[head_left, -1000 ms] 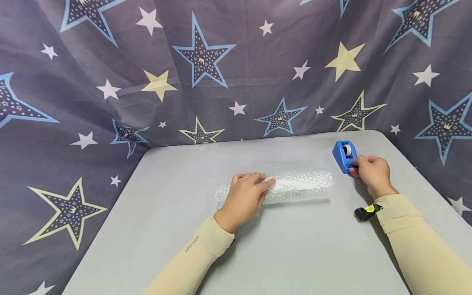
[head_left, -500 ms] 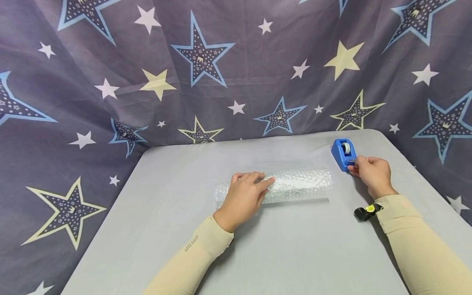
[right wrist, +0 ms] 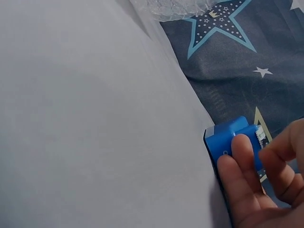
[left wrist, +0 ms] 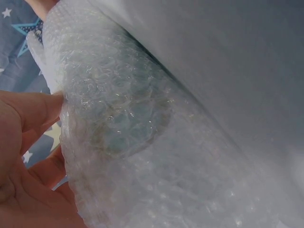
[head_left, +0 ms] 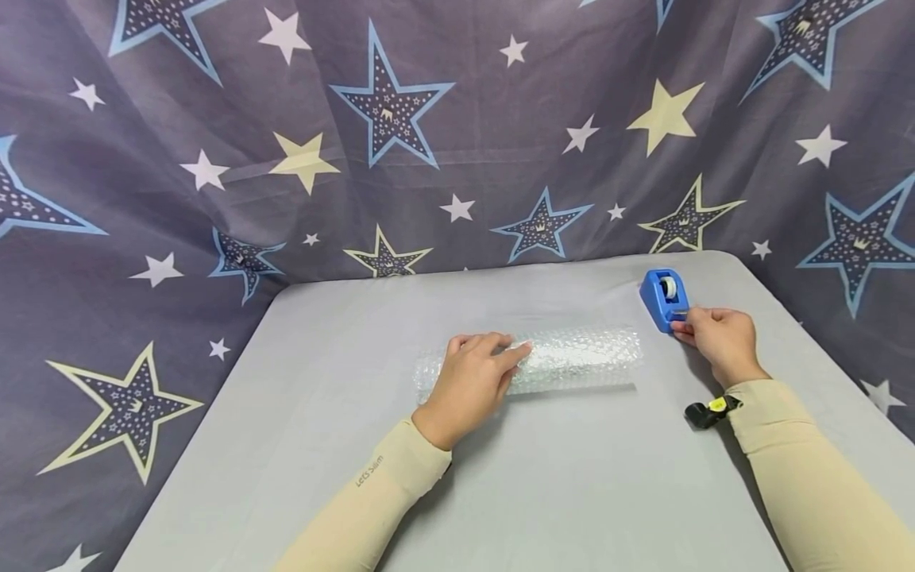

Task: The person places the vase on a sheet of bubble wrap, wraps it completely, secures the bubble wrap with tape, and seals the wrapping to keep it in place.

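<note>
A clear bubble wrap roll (head_left: pixel 579 357) lies crosswise on the table. My left hand (head_left: pixel 468 385) holds it near its left end, thumb and fingers bent over it. Through the plastic layers (left wrist: pixel 128 118) in the left wrist view, a pale greenish rounded shape shows; its kind cannot be told. To the right stands a blue tape dispenser (head_left: pixel 661 300) with a roll of tape (head_left: pixel 669 287) in it. My right hand (head_left: pixel 723 340) pinches the tape end at the dispenser's serrated cutter (right wrist: pixel 260 135). Two other fingertips (right wrist: pixel 243 142) touch the dispenser's front.
The table (head_left: pixel 565 492) has a light grey cover. Behind it hangs a dark star-patterned cloth (head_left: pixel 300 214). A small black device with a yellow label (head_left: pixel 708 413) sits at the right wrist.
The dispenser has shifted slightly back from the right hand, and a short shiny strip shows between it and the fingers. The left hand and the roll have stayed in place.
</note>
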A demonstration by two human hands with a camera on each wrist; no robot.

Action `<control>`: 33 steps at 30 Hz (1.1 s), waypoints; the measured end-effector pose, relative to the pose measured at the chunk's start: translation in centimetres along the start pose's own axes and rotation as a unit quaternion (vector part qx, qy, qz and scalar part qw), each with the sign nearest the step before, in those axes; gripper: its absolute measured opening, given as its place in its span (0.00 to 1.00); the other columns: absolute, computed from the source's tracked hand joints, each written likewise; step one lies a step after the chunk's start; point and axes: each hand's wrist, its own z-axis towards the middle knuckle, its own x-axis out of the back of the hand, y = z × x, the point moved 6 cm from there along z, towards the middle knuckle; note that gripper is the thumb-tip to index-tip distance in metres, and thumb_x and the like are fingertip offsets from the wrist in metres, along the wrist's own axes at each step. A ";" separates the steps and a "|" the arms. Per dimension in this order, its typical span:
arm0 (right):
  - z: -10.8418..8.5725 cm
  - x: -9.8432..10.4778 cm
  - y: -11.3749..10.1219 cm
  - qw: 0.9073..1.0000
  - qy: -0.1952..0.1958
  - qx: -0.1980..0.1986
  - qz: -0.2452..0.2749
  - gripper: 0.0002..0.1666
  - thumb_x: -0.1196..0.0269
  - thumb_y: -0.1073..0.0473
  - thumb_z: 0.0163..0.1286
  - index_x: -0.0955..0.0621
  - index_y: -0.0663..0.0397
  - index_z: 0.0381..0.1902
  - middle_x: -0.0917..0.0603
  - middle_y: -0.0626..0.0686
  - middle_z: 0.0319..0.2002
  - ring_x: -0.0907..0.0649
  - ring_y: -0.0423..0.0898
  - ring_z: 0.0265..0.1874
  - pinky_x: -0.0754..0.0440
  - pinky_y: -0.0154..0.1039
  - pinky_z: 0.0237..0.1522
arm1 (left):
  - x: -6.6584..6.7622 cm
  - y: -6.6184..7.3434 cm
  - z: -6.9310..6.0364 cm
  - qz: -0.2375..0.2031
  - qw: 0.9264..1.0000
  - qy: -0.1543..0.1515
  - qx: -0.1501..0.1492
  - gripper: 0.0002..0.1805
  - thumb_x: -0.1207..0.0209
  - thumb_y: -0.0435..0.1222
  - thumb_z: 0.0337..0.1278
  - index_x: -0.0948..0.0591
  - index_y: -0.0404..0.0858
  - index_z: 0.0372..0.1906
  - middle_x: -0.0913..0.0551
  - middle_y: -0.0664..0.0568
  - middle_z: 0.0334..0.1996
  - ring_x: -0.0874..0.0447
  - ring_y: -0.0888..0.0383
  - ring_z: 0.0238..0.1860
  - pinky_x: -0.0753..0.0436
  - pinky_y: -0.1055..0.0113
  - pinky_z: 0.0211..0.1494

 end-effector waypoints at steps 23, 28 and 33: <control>-0.5 -0.2 0.0 0.994 -0.032 0.011 -0.099 0.28 0.48 0.60 0.72 0.24 0.82 0.58 0.15 0.58 0.42 0.15 0.28 0.29 0.15 0.27 0.38 | -0.1 -0.1 -0.2 0.001 1.000 0.007 0.001 0.21 0.34 0.38 0.66 0.15 0.56 0.62 0.14 0.53 0.55 0.14 0.52 0.55 0.26 0.48 0.57; -0.4 -0.1 0.1 0.999 -0.006 0.010 -0.041 0.26 0.47 0.59 0.70 0.21 0.77 0.54 0.13 0.46 0.31 0.13 0.31 0.27 0.14 0.30 0.36 | -0.1 -0.1 -0.2 -0.001 1.000 0.005 0.003 0.22 0.34 0.38 0.66 0.16 0.56 0.63 0.14 0.53 0.55 0.14 0.53 0.56 0.26 0.48 0.58; -0.5 0.6 -0.1 0.996 0.088 0.000 0.001 0.19 0.43 0.55 0.68 0.15 0.65 0.44 0.18 0.37 0.24 0.18 0.33 0.25 0.16 0.29 0.30 | 0.1 -0.1 -0.1 0.002 1.000 0.004 0.001 0.21 0.34 0.39 0.67 0.16 0.56 0.63 0.14 0.53 0.55 0.15 0.53 0.56 0.26 0.48 0.58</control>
